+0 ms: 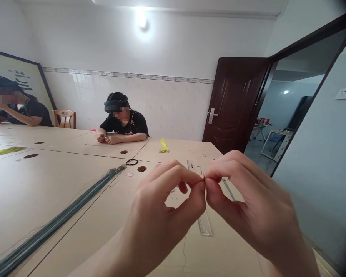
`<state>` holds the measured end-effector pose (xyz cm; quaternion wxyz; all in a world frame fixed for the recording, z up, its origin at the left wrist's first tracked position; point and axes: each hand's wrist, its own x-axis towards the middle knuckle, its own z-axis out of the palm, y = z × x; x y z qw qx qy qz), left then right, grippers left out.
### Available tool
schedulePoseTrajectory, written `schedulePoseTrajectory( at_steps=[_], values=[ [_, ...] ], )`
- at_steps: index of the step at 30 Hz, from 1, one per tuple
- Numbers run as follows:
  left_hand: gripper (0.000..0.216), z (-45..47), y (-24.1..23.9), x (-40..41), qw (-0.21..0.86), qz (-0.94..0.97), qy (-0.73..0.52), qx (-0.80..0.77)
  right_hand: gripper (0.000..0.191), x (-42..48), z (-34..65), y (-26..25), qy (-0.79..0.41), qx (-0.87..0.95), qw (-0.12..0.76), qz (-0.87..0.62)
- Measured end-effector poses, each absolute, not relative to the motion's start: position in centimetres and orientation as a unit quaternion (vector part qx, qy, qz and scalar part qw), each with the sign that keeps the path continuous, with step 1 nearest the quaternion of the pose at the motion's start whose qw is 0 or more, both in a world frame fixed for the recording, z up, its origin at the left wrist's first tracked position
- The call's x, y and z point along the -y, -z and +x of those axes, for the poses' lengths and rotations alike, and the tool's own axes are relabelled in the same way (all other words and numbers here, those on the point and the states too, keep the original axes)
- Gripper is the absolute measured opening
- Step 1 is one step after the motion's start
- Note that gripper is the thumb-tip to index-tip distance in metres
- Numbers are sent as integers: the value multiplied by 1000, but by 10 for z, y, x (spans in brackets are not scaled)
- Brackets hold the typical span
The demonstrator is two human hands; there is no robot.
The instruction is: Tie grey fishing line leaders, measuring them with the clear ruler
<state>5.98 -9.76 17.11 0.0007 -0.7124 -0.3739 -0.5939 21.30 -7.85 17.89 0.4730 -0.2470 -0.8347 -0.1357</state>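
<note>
Above the table, my left hand and my right hand meet fingertip to fingertip. Each is closed in a pinch of thumb and forefinger on a thin thread, of which only a tiny bit shows between the tips. Below my left hand a fine dark strand trails down; whether it joins the pinched piece is hidden. A clear ruler lies on the table beneath my hands, partly covered by them. To the left stretches a long bundle of blue-grey threads, tangled at its far end.
On the wooden table lie a black ring, a small label and yellow-green threads. Round holes pierce the tabletop. One person sits opposite, another at far left. A brown door stands ajar.
</note>
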Motion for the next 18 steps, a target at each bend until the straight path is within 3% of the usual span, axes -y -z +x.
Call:
schedulePoseTrajectory(
  at_steps=[9, 18],
  values=[
    [17, 55, -176, 95, -265, -700, 580, 323, 11, 79, 213, -181, 118, 837, 483, -229],
    [18, 56, -176, 94, -321, -683, 582, 303, 11, 80, 214, -180, 101, 837, 494, -213]
  ],
)
